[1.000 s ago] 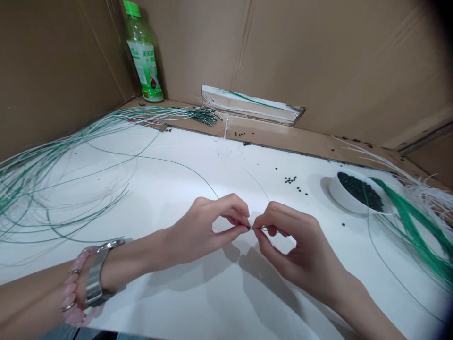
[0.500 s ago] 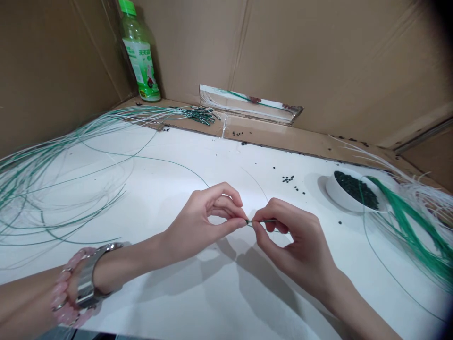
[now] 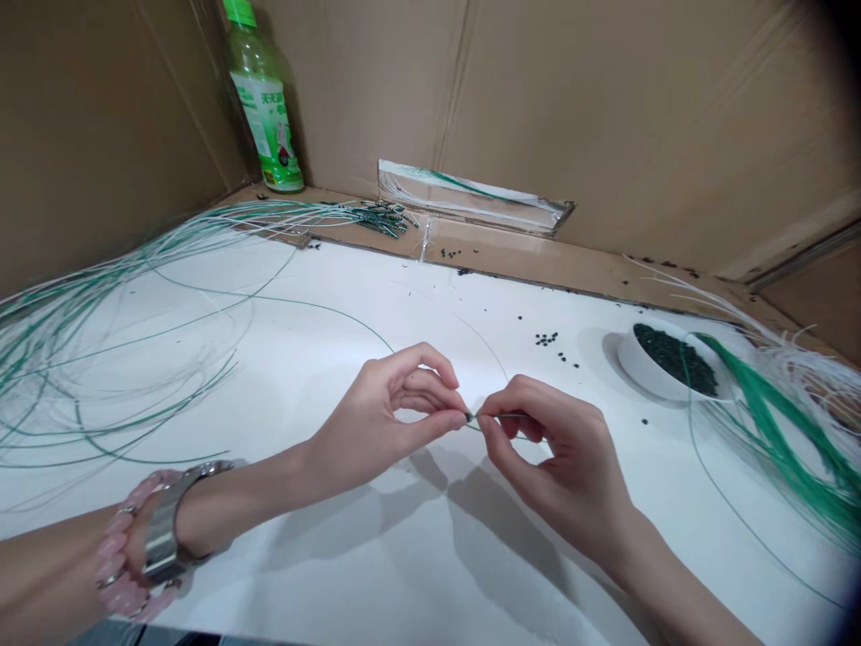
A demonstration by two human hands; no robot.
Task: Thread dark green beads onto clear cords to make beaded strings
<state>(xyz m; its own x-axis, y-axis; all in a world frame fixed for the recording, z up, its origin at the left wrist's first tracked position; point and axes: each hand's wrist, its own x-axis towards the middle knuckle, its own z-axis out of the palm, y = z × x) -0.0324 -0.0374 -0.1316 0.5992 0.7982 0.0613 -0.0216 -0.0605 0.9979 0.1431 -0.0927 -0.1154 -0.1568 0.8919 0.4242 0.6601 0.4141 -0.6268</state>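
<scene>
At the middle of the white tabletop, my left hand (image 3: 396,399) pinches a tiny dark bead (image 3: 469,417) between thumb and forefinger. Close beside it, my right hand (image 3: 552,440) pinches a thin green cord (image 3: 508,416) that runs to the bead. The fingertips of both hands nearly meet. One green strand (image 3: 350,316) trails from behind my left hand toward the left. My fingers hide part of the bead and how the cord passes through it. To the right stands a white bowl (image 3: 629,354) of dark beads, with several loose dark beads (image 3: 546,339) near it.
Green and white cords (image 3: 87,269) spread over the left side, their beaded ends (image 3: 383,217) at the back. A green cord bundle (image 3: 773,404) and white cords (image 3: 800,363) lie right. A green-capped bottle (image 3: 265,117) stands in the back left corner. Cardboard walls (image 3: 552,99) enclose the table.
Both hands keep their pinch in nearly the same place. A slightly wider gap shows between the fingertips, with a little more cord visible there.
</scene>
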